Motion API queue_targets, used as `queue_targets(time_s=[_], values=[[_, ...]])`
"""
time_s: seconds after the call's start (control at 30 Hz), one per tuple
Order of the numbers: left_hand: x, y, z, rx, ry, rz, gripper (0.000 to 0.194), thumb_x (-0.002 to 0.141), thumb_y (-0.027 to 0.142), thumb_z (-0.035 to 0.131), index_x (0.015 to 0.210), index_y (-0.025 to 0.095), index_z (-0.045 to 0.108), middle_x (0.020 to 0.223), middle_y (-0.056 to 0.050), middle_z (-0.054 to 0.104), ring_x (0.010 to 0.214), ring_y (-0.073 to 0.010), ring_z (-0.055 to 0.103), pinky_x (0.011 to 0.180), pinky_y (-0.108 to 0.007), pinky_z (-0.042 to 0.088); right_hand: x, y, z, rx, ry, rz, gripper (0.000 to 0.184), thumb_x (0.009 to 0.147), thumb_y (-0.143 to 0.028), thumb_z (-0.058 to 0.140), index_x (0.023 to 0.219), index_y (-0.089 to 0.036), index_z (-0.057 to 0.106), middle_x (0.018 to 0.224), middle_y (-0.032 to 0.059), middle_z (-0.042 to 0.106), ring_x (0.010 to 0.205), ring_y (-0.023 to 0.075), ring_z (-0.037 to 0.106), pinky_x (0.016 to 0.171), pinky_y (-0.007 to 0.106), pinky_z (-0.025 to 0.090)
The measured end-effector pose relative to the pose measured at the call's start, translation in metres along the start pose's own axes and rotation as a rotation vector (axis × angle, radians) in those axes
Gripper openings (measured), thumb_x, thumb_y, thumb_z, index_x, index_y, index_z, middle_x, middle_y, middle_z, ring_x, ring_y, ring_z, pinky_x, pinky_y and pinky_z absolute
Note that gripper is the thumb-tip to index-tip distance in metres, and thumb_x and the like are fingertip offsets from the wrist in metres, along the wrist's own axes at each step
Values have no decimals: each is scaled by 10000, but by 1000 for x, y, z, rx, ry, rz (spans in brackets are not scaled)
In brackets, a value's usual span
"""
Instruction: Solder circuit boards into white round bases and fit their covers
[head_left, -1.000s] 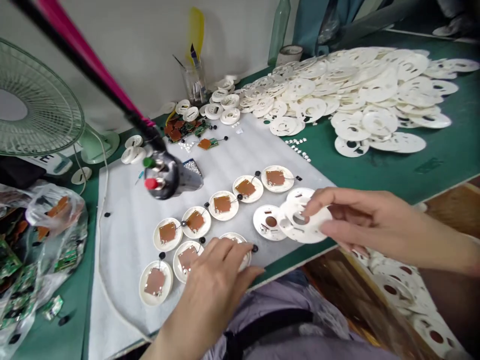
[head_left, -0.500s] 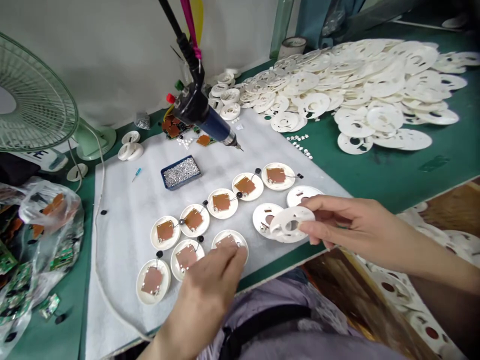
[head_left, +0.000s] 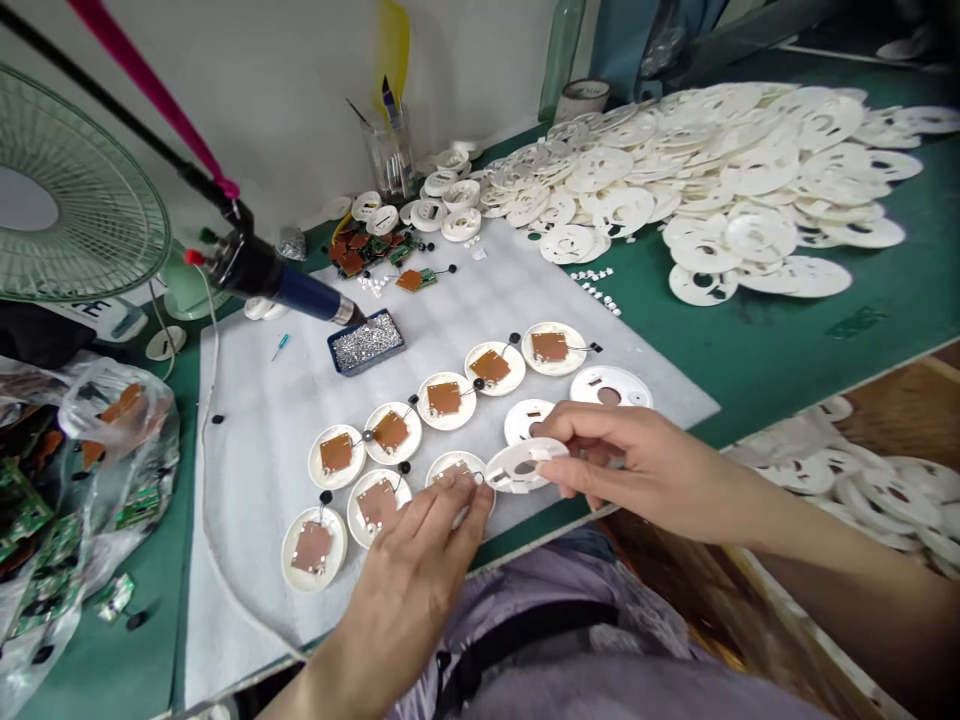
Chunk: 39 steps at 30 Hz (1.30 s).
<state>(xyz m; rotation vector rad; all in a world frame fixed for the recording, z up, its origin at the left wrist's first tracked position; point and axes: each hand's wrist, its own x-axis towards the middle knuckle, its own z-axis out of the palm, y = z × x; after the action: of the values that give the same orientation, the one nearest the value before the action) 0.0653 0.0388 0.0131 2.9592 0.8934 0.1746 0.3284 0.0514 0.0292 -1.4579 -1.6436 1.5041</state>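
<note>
My right hand (head_left: 637, 470) is shut on a white perforated plastic disc (head_left: 521, 465), pinching it by the edge just beside my left fingertips. My left hand (head_left: 405, 580) lies spread over a white round dish (head_left: 457, 470), which it partly hides, and holds nothing. Around it sit several white dishes, each with a copper-coloured square circuit board (head_left: 377, 503) inside. Past my right fingers are a white dish without a board (head_left: 529, 420) and a white disc (head_left: 609, 386).
All of this lies on a white foam sheet (head_left: 247, 480). A hanging blue-handled heat tool (head_left: 300, 292) points at a blue tray of small metal bits (head_left: 366, 342). A heap of white discs (head_left: 712, 190) covers the green bench top, with a plastic bag of circuit boards (head_left: 90, 450) at left.
My right hand has moved left with the disc, bringing it up to my left fingertips. The hanging tool has swung left and down, over the blue tray's edge.
</note>
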Motion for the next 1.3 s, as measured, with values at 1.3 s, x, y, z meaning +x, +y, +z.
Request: queue_targets(time_s=[1.3], values=[[-5,-7,10,-126,239,-299,511,992,353,555,1402,88,402,1209,-156,646,1172,-288,534,953,-409,442,37,-33,24,-380,-256,-28,287,957,-383,485,1191,-274,610,673,-30,545,548,19,413,559,158,267]])
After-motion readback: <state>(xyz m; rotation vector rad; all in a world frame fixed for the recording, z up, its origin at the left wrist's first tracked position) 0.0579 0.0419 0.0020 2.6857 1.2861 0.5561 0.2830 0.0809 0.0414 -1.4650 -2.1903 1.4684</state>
